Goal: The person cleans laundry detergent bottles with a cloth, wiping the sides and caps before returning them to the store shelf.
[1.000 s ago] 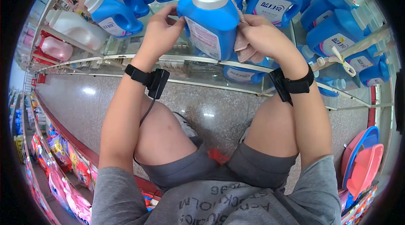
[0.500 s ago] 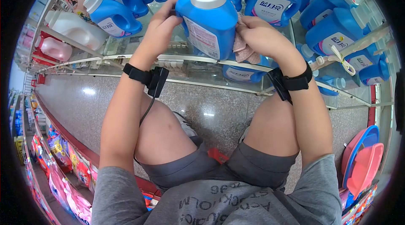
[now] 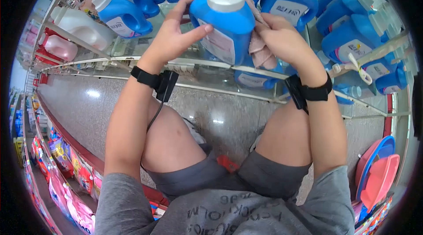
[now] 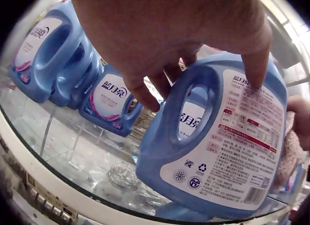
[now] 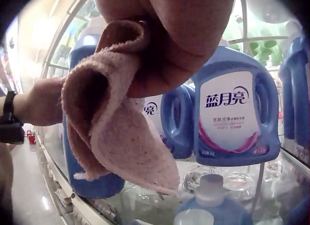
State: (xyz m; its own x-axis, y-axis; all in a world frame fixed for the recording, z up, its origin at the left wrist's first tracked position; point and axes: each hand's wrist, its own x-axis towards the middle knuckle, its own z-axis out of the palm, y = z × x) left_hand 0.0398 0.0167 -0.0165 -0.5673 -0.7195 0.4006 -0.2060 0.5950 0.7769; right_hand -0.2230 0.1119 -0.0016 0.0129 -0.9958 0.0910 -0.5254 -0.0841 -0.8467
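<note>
A blue laundry detergent bottle (image 3: 229, 36) with a white cap stands upright at the shelf's front edge, its back label (image 4: 237, 147) of dense print facing me. My left hand (image 3: 174, 36) holds it from the left, thumb lying on the label and fingers reaching behind the handle side. On the bottle's other side, my right hand (image 3: 284, 36) grips a bunched pink cloth (image 3: 263, 50) against it. In the right wrist view the cloth (image 5: 116, 123) hangs in folds below the curled fingers.
More blue detergent bottles (image 5: 227, 108) stand behind and at both sides on the glass shelf. A white jug (image 3: 81, 27) is at the left. A lower shelf holds another blue bottle (image 3: 255, 79). Coloured basins (image 3: 379, 173) are stacked at the right; bagged goods (image 3: 66, 191) line the lower left.
My left thumb has moved from the bottle's side onto its back label. My right hand and the cloth stay at the bottle's right side. The head view has shifted slightly.
</note>
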